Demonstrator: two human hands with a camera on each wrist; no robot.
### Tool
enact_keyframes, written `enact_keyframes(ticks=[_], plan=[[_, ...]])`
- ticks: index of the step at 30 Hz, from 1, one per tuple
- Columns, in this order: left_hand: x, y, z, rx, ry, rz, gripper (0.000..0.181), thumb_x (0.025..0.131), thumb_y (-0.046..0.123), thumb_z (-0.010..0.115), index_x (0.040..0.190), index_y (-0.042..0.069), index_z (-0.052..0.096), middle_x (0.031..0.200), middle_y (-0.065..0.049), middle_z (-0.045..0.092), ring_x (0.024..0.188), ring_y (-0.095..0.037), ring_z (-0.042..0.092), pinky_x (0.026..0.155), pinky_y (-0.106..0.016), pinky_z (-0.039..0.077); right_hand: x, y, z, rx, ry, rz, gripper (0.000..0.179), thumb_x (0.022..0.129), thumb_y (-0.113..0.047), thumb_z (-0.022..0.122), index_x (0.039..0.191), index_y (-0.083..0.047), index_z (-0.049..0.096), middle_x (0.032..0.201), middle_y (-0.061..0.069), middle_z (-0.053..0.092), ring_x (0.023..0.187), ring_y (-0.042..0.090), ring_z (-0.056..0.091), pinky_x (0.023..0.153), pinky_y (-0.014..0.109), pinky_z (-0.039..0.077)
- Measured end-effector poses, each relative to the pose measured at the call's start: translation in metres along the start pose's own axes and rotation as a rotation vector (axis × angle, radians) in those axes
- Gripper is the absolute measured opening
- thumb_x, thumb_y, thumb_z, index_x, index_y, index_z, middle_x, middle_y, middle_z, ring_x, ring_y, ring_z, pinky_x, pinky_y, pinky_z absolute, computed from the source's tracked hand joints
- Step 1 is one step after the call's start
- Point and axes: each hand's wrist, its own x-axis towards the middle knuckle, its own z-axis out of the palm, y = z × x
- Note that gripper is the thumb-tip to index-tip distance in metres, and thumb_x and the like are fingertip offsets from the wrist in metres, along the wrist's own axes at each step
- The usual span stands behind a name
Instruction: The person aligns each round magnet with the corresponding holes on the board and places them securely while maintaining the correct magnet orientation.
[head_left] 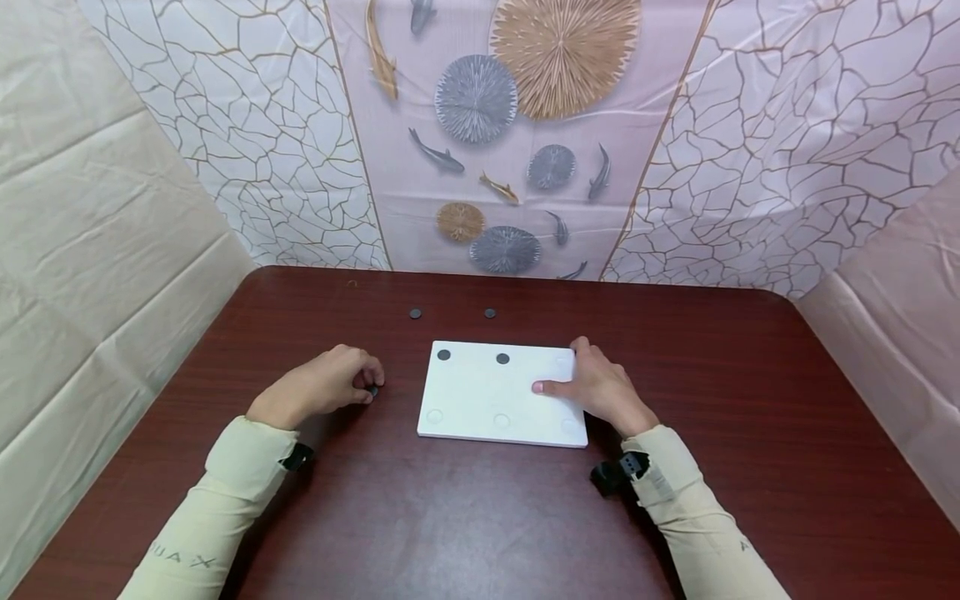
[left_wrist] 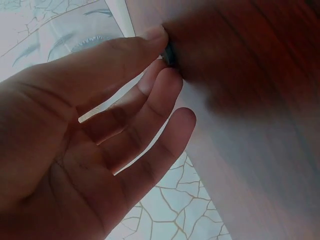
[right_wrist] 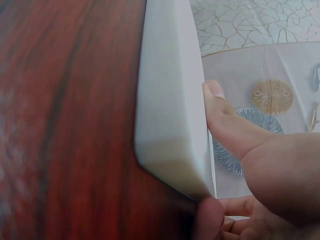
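My left hand [head_left: 324, 385] pinches a small dark disc [left_wrist: 170, 54] between thumb and fingertips, low over the table and left of a white board. In the left wrist view the other fingers are loosely bent. The white rectangular board [head_left: 468, 392] lies flat and has round outlines along its far and near edges. One dark disc [head_left: 444, 355] sits at its far left corner and another dark disc [head_left: 503, 358] at its far middle. My right hand [head_left: 603, 387] grips the board's right end, thumb [right_wrist: 216, 102] across the top face and fingers at the edge.
Beyond the board, two more loose discs lie on the table, a left one [head_left: 416, 313] and a right one [head_left: 490, 313]. The dark red-brown wooden table [head_left: 465, 517] meets a patterned cloth [head_left: 480, 183] at its back edge. Pale cloth hangs at both sides.
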Motion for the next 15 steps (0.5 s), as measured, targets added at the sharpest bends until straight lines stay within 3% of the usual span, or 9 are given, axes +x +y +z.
enact_keyframes(ticks=[7,15], plan=[[-0.003,0.004,0.000,0.051,0.013,0.009,0.015,0.085,-0.003,0.078,0.091,0.010,0.074,0.087,0.002,0.070,0.077,-0.014,0.061,0.072,-0.033,0.053,-0.002,-0.001,0.000,0.001,0.005,-0.006,0.094,0.085,-0.059,0.084,0.142,0.002,0.042,0.135,0.023,0.058,0.106,0.043,0.063,0.091,0.051,0.052],[-0.003,0.011,0.001,0.114,0.008,-0.034,0.015,0.082,-0.001,0.072,0.093,0.009,0.073,0.078,0.002,0.060,0.073,-0.015,0.057,0.070,-0.036,0.053,-0.002,-0.001,0.000,0.001,0.006,-0.020,0.095,0.084,-0.061,0.084,0.141,0.002,0.043,0.133,0.024,0.059,0.105,0.043,0.063,0.090,0.051,0.052]])
